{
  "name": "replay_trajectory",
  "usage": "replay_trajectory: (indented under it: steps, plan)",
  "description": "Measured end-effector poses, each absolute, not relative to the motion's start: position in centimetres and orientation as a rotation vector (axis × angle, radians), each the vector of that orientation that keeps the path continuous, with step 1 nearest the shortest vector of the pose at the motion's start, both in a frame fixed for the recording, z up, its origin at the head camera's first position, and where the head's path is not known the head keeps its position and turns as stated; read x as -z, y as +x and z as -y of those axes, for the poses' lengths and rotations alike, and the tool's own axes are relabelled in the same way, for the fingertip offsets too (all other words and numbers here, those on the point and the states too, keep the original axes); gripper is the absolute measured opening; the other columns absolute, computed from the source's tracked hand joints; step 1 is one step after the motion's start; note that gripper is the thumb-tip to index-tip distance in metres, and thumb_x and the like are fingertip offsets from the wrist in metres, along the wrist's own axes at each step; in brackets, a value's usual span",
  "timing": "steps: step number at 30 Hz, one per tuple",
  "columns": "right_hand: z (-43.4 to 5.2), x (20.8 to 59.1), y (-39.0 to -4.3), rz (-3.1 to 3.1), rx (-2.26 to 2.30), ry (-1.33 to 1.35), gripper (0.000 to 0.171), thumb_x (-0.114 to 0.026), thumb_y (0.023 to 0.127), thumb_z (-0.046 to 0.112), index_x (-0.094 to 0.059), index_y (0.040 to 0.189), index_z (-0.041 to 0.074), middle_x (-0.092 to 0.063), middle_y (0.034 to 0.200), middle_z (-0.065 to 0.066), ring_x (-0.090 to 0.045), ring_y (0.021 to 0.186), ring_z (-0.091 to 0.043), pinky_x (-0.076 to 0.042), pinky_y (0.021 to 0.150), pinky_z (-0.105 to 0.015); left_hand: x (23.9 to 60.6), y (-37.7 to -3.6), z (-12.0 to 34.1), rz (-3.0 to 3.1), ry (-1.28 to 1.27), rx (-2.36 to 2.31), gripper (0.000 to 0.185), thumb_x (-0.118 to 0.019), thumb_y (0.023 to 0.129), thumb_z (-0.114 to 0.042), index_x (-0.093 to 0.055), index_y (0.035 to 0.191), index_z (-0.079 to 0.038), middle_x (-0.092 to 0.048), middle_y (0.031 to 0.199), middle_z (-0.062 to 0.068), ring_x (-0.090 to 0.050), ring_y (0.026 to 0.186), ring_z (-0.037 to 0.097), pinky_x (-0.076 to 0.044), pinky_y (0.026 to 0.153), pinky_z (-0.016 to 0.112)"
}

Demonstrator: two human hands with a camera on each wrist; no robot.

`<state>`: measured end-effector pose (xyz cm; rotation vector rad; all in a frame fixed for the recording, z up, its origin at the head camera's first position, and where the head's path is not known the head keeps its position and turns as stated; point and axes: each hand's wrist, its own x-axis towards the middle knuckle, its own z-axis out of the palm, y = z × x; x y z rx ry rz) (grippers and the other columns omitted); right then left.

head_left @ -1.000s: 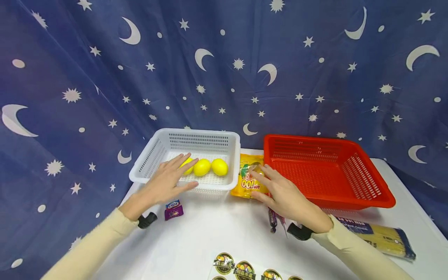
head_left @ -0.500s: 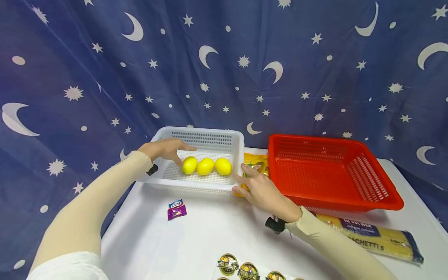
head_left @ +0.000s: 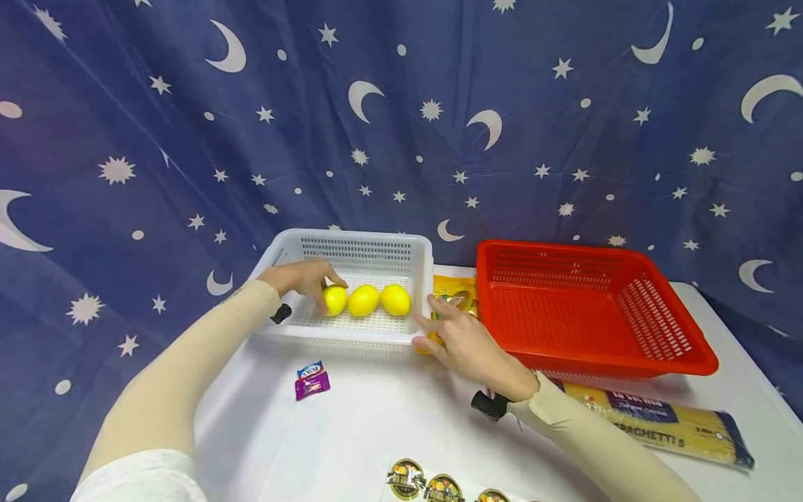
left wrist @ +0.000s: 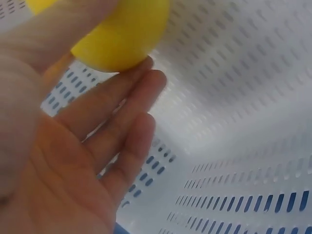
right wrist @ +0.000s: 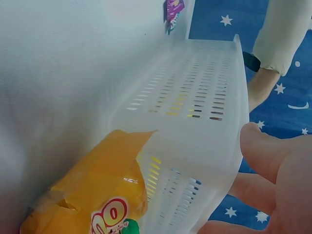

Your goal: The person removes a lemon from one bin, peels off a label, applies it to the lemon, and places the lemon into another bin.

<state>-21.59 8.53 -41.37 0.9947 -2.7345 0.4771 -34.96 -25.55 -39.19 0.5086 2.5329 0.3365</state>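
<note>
Left hand [head_left: 302, 277] on leftmost lemon [head_left: 335, 300]

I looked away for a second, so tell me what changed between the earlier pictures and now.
The left hand swung round to the left side of the white basket, and its fingers now close on the leftmost lemon. The right hand slid left off the yellow snack bag to the basket's right corner. The other lemons, red basket and spaghetti stayed put.

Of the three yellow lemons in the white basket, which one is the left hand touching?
The leftmost lemon: the left hand has its fingers on it, while the middle lemon and right lemon lie untouched beside it.
</note>
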Motion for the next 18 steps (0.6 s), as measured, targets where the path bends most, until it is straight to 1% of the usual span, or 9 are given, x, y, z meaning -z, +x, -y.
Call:
replay_trajectory:
  steps: [3,5,8,10,13,16,18]
  plan:
    - [-8.6,41.4,-21.7,2.742,-0.505,0.988,0.050,-0.069,0.097,0.041,-0.065,0.139,0.015,-0.050,0.153,-0.027,-0.054,0.138,-0.045,-0.052,0.105,-0.059,38.2,-34.7,26.1,-2.587,0.527,-0.386,0.072,-0.089,0.079,-0.017,-0.059,0.145,-0.014,-0.062,0.143,0.016,-0.064,0.123,0.035,-0.053,0.105,0.051]
    - [-8.7,41.5,-21.7,2.749,-0.543,0.972,0.052,-0.070,0.096,0.042,-0.064,0.141,0.016,-0.051,0.153,-0.025,-0.055,0.136,-0.044,-0.052,0.105,-0.057,36.8,-34.1,26.5,-2.656,0.564,-0.451,0.072,-0.090,0.079,-0.018,-0.060,0.144,-0.012,-0.066,0.139,0.016,-0.067,0.118,0.034,-0.055,0.102,0.049]
    - [-9.2,41.4,-21.7,2.739,-0.643,0.952,0.057,-0.072,0.095,0.042,-0.061,0.143,0.013,-0.053,0.152,-0.021,-0.059,0.133,-0.042,-0.052,0.105,-0.055,34.4,-32.0,26.5,-2.780,0.632,-0.587,0.073,-0.090,0.079,-0.020,-0.059,0.145,-0.014,-0.070,0.133,0.013,-0.069,0.111,0.030,-0.058,0.096,0.044]
    - [-9.9,41.2,-21.4,2.712,-0.727,0.951,0.061,-0.073,0.094,0.041,-0.059,0.145,0.010,-0.055,0.151,-0.019,-0.060,0.134,-0.039,-0.051,0.107,-0.054,33.2,-29.6,25.8,-2.881,0.692,-0.685,0.076,-0.091,0.077,-0.022,-0.059,0.146,-0.018,-0.072,0.130,0.010,-0.071,0.105,0.026,-0.060,0.089,0.039]
    - [-11.4,40.6,-20.5,2.650,-0.853,0.957,0.063,-0.076,0.093,0.036,-0.058,0.145,0.006,-0.059,0.148,-0.017,-0.060,0.134,-0.035,-0.050,0.109,-0.053,33.0,-24.9,23.8,-3.007,0.818,-0.861,0.079,-0.095,0.072,-0.023,-0.061,0.144,-0.023,-0.078,0.118,0.006,-0.073,0.093,0.021,-0.058,0.072,0.028]
    - [-13.1,40.1,-19.2,2.614,-0.965,0.917,0.060,-0.077,0.092,0.032,-0.059,0.144,0.009,-0.063,0.144,-0.012,-0.061,0.134,-0.032,-0.049,0.110,-0.053,35.2,-20.0,20.9,-3.014,0.980,-1.080,0.079,-0.096,0.068,-0.025,-0.065,0.140,-0.021,-0.081,0.103,0.005,-0.073,0.080,0.017,-0.053,0.056,0.021]
    - [-14.1,40.1,-18.0,2.608,-1.009,0.881,0.057,-0.077,0.093,0.032,-0.060,0.144,0.012,-0.065,0.143,-0.010,-0.062,0.132,-0.031,-0.051,0.108,-0.053,37.4,-17.3,18.8,-2.940,1.015,-1.204,0.078,-0.096,0.068,-0.028,-0.065,0.139,-0.020,-0.081,0.105,0.005,-0.072,0.076,0.013,-0.051,0.051,0.018]
